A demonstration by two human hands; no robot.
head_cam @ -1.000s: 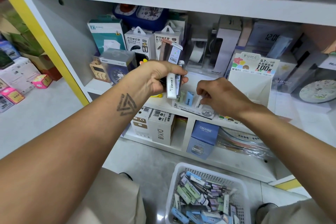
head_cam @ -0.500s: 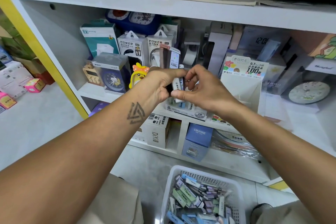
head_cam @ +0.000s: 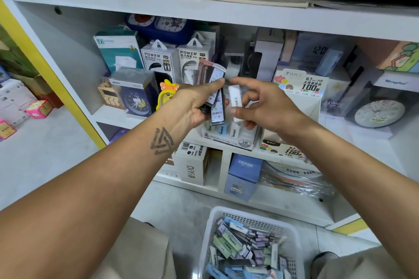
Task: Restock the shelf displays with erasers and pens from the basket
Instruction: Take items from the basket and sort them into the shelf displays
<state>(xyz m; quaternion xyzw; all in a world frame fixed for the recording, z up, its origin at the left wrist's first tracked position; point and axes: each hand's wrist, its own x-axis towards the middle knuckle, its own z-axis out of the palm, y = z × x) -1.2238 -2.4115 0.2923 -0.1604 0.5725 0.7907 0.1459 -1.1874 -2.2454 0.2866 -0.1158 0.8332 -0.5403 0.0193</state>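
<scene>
My left hand (head_cam: 195,104) grips a bunch of slim pen packs (head_cam: 214,95), held upright in front of the shelf. Just right of it, my right hand (head_cam: 265,106) pinches a single white eraser (head_cam: 235,98) between thumb and fingers. Below both hands stands a white eraser display box (head_cam: 240,140) marked 2B, with a few erasers upright in it. The white plastic basket (head_cam: 210,229) sits on the floor at the bottom, filled with several erasers and pen packs.
Power bank boxes (head_cam: 158,59), a boxed blue clock (head_cam: 133,95) and a yellow duck toy (head_cam: 166,95) crowd the shelf to the left. A pencil-lead display card (head_cam: 301,88) stands right of my hands. Lower cubbies hold a DIY box (head_cam: 192,170) and a blue box (head_cam: 243,176).
My right hand rose from the display box to the bunch in my left hand, then drew away to the right holding one white eraser.
</scene>
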